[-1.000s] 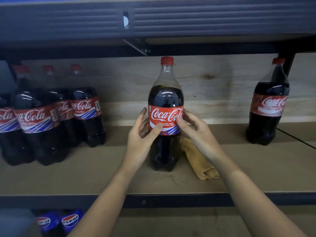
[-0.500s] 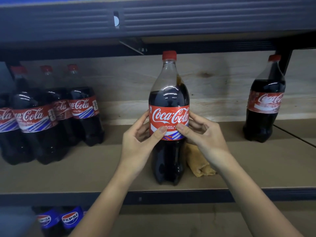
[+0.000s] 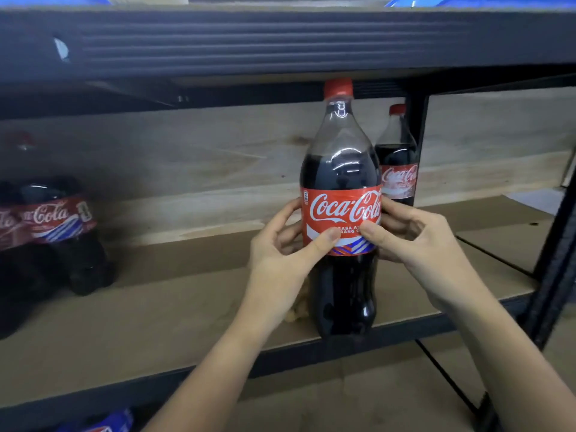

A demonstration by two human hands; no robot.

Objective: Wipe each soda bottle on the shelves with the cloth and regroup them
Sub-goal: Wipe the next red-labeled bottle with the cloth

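A large Coca-Cola bottle point(image 3: 341, 194) with a red cap is held upright at the shelf's front edge, its base level with the edge. My left hand point(image 3: 282, 254) grips its label from the left and my right hand point(image 3: 411, 241) grips it from the right, thumbs on the front. A yellow cloth point(image 3: 299, 307) lies on the shelf point(image 3: 156, 319), mostly hidden behind the bottle and my left wrist. A second Coca-Cola bottle point(image 3: 399, 169) stands behind, at the right. A blurred group of Coca-Cola bottles point(image 3: 46, 232) stands at the left.
The upper shelf's dark metal beam point(image 3: 280, 42) runs just above the held bottle's cap. A black upright post point(image 3: 554, 260) stands at the right. Pepsi bottles point(image 3: 106, 424) show on the lower shelf at the bottom left.
Both hands have drawn the bottle forward to the shelf's front edge. The view has swung left, so the cloth now shows to the bottle's left and the far bottle sits just behind it.
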